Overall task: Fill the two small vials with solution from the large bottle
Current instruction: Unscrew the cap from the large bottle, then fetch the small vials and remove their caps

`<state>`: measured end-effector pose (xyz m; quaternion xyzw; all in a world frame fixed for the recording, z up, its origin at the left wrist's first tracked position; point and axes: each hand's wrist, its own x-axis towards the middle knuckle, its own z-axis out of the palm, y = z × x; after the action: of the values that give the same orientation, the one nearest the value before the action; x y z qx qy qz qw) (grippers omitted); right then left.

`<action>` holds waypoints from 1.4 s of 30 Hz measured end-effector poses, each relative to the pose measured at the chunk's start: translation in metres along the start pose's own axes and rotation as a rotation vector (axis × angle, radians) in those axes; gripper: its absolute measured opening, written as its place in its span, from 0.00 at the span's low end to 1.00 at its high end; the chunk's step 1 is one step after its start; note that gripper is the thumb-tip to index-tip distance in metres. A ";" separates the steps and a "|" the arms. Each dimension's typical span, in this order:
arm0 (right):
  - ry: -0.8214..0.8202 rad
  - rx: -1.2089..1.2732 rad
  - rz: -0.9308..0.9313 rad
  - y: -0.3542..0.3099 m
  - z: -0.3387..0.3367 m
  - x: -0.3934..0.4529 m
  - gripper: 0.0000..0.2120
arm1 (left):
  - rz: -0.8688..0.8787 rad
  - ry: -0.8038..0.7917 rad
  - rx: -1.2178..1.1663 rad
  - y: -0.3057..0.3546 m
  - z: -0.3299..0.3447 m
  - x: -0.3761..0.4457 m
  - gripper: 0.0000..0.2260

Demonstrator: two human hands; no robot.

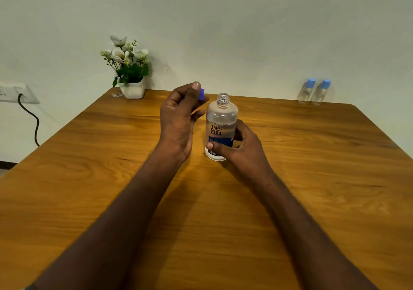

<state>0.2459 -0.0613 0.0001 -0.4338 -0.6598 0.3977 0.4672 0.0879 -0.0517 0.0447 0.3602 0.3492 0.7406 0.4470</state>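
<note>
Two hands working over a wooden tabletop (pixel 290 200) with warm orange grain and rounded far corners, butting against a plain pale wall (pixel 245 32). Right hand (pixel 241 148) wrapping thumb and fingers around the lower part of the large bottle (pixel 221 119), standing upright at the middle of the tabletop, neck open, clear liquid reaching to its shoulder, blue band across the label. Left hand (pixel 178 115) hovering just left of the bottle's neck, pinching the blue cap (pixel 202 94) between thumb and fingertips, clear of the neck. Standing side by side at the far right edge, well apart from the bottle: two small vials (pixel 314 92), clear, upright, each wearing a blue cap. Sitting at the far left corner: white square pot (pixel 133 90) carrying white flowers and green leaves, next to the wall. Showing on the wall at far left: white socket plate (pixel 13 92) with a black cable (pixel 33 119) hanging down from it.
</note>
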 end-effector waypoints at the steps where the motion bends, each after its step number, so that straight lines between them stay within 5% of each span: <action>1: -0.002 0.004 0.002 0.000 -0.001 0.000 0.34 | 0.008 0.008 0.087 0.002 -0.005 0.003 0.05; 6: -0.008 -0.007 0.009 0.004 -0.001 0.002 0.36 | 0.177 -0.010 1.134 0.005 -0.031 0.013 0.12; 12: 0.002 -0.063 0.004 0.004 0.002 0.000 0.37 | 0.071 -0.266 1.554 0.009 -0.044 0.017 0.16; 24: 0.044 -0.168 0.028 0.003 0.003 0.001 0.34 | -0.182 -0.482 1.416 0.021 -0.055 0.015 0.16; 32: 0.025 -0.183 0.069 0.000 0.002 0.001 0.36 | -0.238 -0.537 1.440 0.026 -0.057 0.016 0.23; 36: -0.010 -0.205 0.044 -0.001 0.003 0.000 0.41 | -0.235 -0.502 1.378 0.027 -0.058 0.017 0.35; 39: -0.051 -0.178 0.036 0.000 0.001 0.001 0.49 | -0.017 -0.324 1.244 0.026 -0.059 0.018 0.32; 42: -0.037 -0.074 0.073 -0.003 -0.005 -0.002 0.54 | 0.488 0.016 1.083 0.030 -0.054 0.016 0.16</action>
<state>0.2507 -0.0637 0.0034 -0.4673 -0.6664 0.3976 0.4236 0.0243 -0.0582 0.0462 0.6011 0.5879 0.5411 0.0136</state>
